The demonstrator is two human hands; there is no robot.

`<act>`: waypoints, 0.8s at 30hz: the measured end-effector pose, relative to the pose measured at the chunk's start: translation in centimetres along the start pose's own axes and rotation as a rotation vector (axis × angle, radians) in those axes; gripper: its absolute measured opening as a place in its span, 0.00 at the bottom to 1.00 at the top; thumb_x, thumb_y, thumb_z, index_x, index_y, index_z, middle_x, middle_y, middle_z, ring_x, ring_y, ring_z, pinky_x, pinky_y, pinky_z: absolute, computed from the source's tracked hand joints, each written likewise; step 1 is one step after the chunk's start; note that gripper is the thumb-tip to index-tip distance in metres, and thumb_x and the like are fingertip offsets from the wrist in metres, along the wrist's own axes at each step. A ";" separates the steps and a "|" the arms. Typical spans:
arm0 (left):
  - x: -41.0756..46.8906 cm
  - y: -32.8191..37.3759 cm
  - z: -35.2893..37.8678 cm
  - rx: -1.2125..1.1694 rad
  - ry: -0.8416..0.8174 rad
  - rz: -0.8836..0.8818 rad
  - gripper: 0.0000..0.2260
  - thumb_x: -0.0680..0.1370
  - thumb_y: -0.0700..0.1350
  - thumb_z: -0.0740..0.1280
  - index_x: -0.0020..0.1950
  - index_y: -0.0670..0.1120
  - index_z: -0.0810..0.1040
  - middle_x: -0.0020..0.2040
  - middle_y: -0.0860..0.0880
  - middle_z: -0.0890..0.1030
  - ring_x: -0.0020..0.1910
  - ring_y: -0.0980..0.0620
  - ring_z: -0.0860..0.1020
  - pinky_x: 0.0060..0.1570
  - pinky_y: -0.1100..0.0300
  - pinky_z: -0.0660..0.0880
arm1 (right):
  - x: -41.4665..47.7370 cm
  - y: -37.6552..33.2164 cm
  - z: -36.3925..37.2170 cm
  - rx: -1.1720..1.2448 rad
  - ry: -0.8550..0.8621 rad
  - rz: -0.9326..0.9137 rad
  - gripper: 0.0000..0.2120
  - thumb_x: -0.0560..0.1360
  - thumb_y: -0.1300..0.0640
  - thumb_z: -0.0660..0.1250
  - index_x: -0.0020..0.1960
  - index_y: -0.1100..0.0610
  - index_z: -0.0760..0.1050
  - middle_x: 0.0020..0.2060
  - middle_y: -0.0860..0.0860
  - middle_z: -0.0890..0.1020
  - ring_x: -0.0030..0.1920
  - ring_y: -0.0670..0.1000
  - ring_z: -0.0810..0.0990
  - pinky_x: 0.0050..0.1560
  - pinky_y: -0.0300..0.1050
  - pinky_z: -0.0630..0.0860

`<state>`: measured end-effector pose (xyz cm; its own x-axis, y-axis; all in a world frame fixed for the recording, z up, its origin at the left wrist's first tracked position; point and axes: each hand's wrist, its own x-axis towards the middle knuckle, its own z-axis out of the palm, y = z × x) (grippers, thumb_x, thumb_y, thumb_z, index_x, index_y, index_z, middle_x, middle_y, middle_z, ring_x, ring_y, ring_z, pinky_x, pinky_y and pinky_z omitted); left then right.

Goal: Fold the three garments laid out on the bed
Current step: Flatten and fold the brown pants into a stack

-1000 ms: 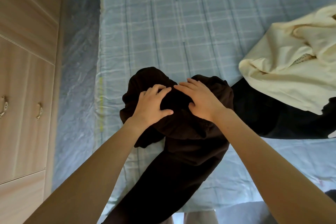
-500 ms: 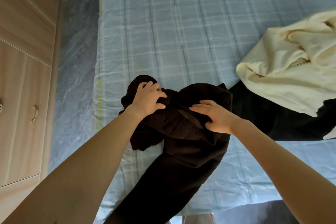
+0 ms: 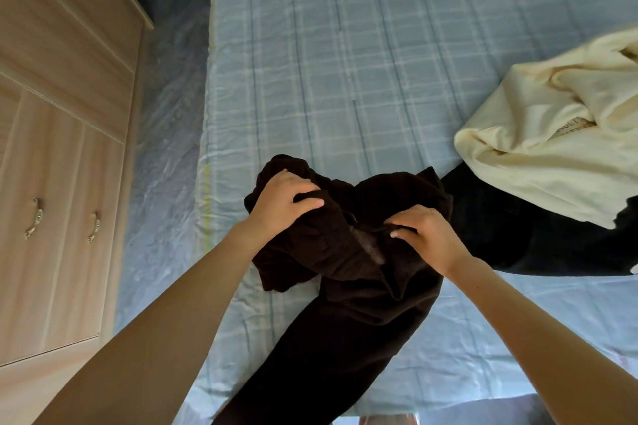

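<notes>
A pale wooden cabinet (image 3: 62, 183) with two metal handles (image 3: 34, 217) stands at the far left, beside a strip of floor (image 3: 165, 183) under wrinkled, shiny sheeting. To its right is the bed (image 3: 345, 62), covered by a light blue checked sheet, where a person leans in with both bare arms.

The left hand (image 3: 283, 203) grips the bunched upper left part of a dark brown garment (image 3: 345, 304). Its fingers (image 3: 300, 186) curl over a raised fold, with the thumb pressed against the cloth from the right. The brown garment lies crumpled near the bed's front edge, between the two hands. Its long lower part runs down and to the left over the edge and out of view.

The right hand (image 3: 424, 238) rests on the same garment's upper right part. Its fingers are bent and the thumb tip meets them on a small gather of cloth at the garment's middle.

Just right of that hand, touching the brown cloth, a black garment (image 3: 518, 235) lies spread flat on the sheet. A cream garment (image 3: 552, 162) sits rumpled at the far right, its lower edge lying over the black one, with a printed label partly showing in its folds.
</notes>
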<state>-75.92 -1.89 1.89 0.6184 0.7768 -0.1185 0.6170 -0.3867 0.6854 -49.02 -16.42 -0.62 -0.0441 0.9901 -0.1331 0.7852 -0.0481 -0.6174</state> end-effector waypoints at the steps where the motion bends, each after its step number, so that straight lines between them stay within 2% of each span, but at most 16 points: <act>1: -0.4 0.4 -0.5 -0.032 0.029 -0.022 0.08 0.78 0.47 0.71 0.55 0.47 0.85 0.51 0.48 0.84 0.57 0.50 0.78 0.76 0.47 0.57 | -0.3 -0.7 -1.3 0.103 0.079 0.040 0.10 0.74 0.61 0.74 0.56 0.56 0.85 0.49 0.42 0.85 0.54 0.52 0.81 0.62 0.50 0.74; 3: -1.3 1.6 -2.0 -0.142 0.081 -0.080 0.08 0.79 0.45 0.70 0.56 0.46 0.85 0.53 0.50 0.84 0.56 0.53 0.79 0.77 0.48 0.56 | -0.9 -2.1 -4.1 0.275 0.219 0.148 0.11 0.74 0.62 0.74 0.56 0.56 0.85 0.47 0.35 0.81 0.53 0.49 0.81 0.62 0.47 0.75; 5: -2.0 3.4 -4.2 -0.288 0.159 -0.117 0.07 0.80 0.44 0.68 0.54 0.46 0.85 0.51 0.54 0.85 0.54 0.57 0.81 0.75 0.51 0.61 | -1.2 -3.6 -7.3 0.429 0.322 0.253 0.09 0.75 0.62 0.74 0.54 0.54 0.85 0.44 0.38 0.83 0.52 0.48 0.82 0.60 0.46 0.76; 6: -2.2 4.4 -5.3 -0.357 0.218 -0.129 0.06 0.80 0.44 0.68 0.52 0.50 0.85 0.48 0.56 0.85 0.51 0.59 0.81 0.69 0.54 0.68 | -1.3 -4.4 -8.7 0.485 0.354 0.267 0.07 0.76 0.62 0.73 0.51 0.51 0.84 0.42 0.39 0.84 0.50 0.45 0.82 0.57 0.41 0.77; 7: -2.4 5.6 -6.6 -0.408 0.281 -0.139 0.09 0.80 0.43 0.67 0.48 0.56 0.84 0.43 0.59 0.84 0.47 0.62 0.81 0.59 0.61 0.74 | -1.5 -5.2 -10.3 0.501 0.391 0.247 0.08 0.77 0.61 0.72 0.48 0.48 0.83 0.39 0.40 0.84 0.46 0.42 0.82 0.53 0.36 0.76; 9: -2.6 8.1 -9.5 -0.474 0.366 -0.128 0.18 0.81 0.41 0.66 0.39 0.63 0.81 0.34 0.64 0.80 0.37 0.67 0.78 0.41 0.73 0.72 | -1.5 -7.3 -13.6 0.486 0.456 0.192 0.09 0.78 0.61 0.70 0.45 0.46 0.80 0.38 0.43 0.83 0.41 0.41 0.79 0.46 0.31 0.74; 12: -2.7 11.6 -13.2 -0.497 0.411 -0.063 0.20 0.82 0.41 0.65 0.35 0.62 0.78 0.30 0.64 0.76 0.32 0.66 0.75 0.35 0.76 0.68 | -1.0 -10.3 -18.0 0.467 0.517 0.106 0.10 0.80 0.59 0.68 0.46 0.43 0.77 0.38 0.39 0.81 0.40 0.40 0.79 0.43 0.30 0.74; 16: -2.7 15.2 -17.6 -0.502 0.487 -0.030 0.16 0.82 0.45 0.65 0.34 0.54 0.76 0.29 0.59 0.74 0.30 0.62 0.72 0.33 0.70 0.68 | 0.9 -14.0 -24.0 0.469 0.607 0.027 0.07 0.81 0.58 0.66 0.48 0.47 0.78 0.40 0.43 0.82 0.44 0.44 0.79 0.45 0.37 0.76; 17: -2.7 15.9 -18.5 -0.519 0.498 -0.024 0.14 0.82 0.47 0.65 0.37 0.47 0.77 0.31 0.54 0.76 0.31 0.58 0.74 0.33 0.65 0.70 | 1.5 -14.7 -25.3 0.484 0.632 0.012 0.07 0.81 0.57 0.66 0.47 0.47 0.79 0.39 0.43 0.82 0.44 0.45 0.79 0.45 0.38 0.76; 19: -2.9 16.5 -19.8 -0.565 0.528 -0.019 0.17 0.81 0.51 0.65 0.44 0.37 0.78 0.36 0.40 0.79 0.34 0.44 0.76 0.37 0.51 0.73 | 2.8 -15.9 -27.2 0.537 0.661 -0.013 0.08 0.80 0.56 0.66 0.45 0.46 0.79 0.38 0.43 0.82 0.42 0.44 0.79 0.44 0.38 0.76; 21: -3.3 16.3 -20.5 -0.623 0.552 -0.032 0.20 0.80 0.54 0.66 0.47 0.35 0.78 0.41 0.33 0.80 0.39 0.37 0.78 0.41 0.44 0.75 | 4.3 -16.6 -28.0 0.587 0.641 -0.022 0.08 0.80 0.56 0.67 0.44 0.47 0.81 0.37 0.43 0.83 0.40 0.43 0.80 0.43 0.36 0.76; 24: -3.7 14.9 -19.9 -0.685 0.549 -0.126 0.23 0.79 0.53 0.67 0.50 0.30 0.76 0.46 0.26 0.77 0.42 0.37 0.78 0.48 0.36 0.75 | 7.1 -16.0 -27.2 0.580 0.523 0.019 0.08 0.80 0.58 0.67 0.44 0.49 0.82 0.37 0.46 0.85 0.40 0.45 0.82 0.44 0.41 0.78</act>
<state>-78.65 -0.60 26.89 0.1357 0.9906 0.0187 0.1292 -0.0364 0.9910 -45.08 -5.05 29.38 0.3762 0.9150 0.1458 0.3281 0.0156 -0.9445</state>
